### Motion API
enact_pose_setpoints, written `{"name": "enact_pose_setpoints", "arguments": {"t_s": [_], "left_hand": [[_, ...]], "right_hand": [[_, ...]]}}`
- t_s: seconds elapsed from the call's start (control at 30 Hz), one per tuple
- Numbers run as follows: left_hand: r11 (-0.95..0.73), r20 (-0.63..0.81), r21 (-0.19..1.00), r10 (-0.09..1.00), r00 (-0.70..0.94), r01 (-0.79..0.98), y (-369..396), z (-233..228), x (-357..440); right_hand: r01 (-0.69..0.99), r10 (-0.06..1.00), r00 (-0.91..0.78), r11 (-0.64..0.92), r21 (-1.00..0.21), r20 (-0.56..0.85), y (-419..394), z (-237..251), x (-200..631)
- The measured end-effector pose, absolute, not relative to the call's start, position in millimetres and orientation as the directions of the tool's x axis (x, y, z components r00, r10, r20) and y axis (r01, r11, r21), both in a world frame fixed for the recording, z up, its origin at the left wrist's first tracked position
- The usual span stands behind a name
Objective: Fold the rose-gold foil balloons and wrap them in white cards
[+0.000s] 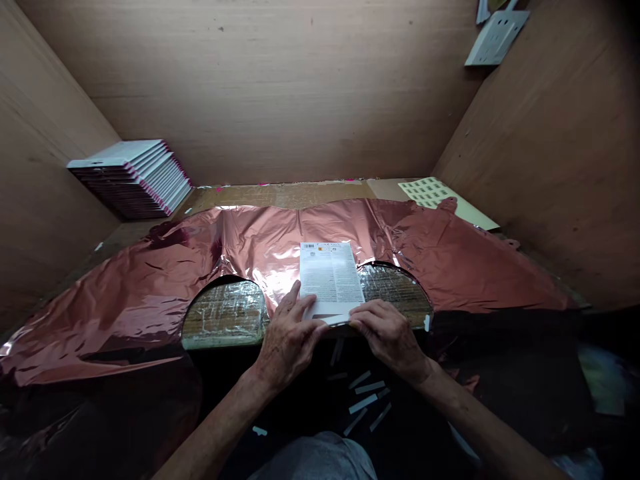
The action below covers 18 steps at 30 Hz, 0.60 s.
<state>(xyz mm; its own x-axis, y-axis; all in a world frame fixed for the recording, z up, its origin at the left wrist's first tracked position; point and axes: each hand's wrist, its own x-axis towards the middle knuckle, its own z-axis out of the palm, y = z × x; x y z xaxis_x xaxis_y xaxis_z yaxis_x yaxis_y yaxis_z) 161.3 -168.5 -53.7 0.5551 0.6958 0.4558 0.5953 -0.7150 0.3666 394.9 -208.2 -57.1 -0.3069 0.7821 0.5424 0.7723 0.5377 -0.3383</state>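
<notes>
A flat white packet (333,273) with small print and a barcode lies near the front edge of the table, its near end towards me. My left hand (290,330) holds its lower left corner, with fingers resting on the face and the thumb by the near edge. At the lower right corner my right hand (387,337) pinches the near edge, its fingertips closed on a pale flap or strip (336,319). Exactly what sits between the right fingertips is hidden. Under the packet spreads a shiny rose-gold foil sheet (340,223) with two rounded cut-outs.
A leaning stack of similar packets (135,177) stands at the back left. A pale yellow sticker sheet (445,200) lies at the back right. A white power strip (497,37) hangs on the right wall. Several thin white strips (363,403) lie below the table edge. Wooden panels enclose three sides.
</notes>
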Motion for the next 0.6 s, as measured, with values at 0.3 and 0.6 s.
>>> {"name": "enact_pose_setpoints", "arguments": {"t_s": [0.3, 0.6], "left_hand": [[-0.339, 0.247, 0.258, 0.928, 0.277, 0.905, -150, -46, 197], [0.332, -0.328, 0.943, 0.93, -0.166, -0.005, -259, -65, 191]], "right_hand": [[0.929, 0.828, -0.285, 0.363, -0.074, 0.482, -198, -65, 370], [0.752, 0.679, -0.364, 0.618, -0.229, 0.638, -242, -101, 404]]}}
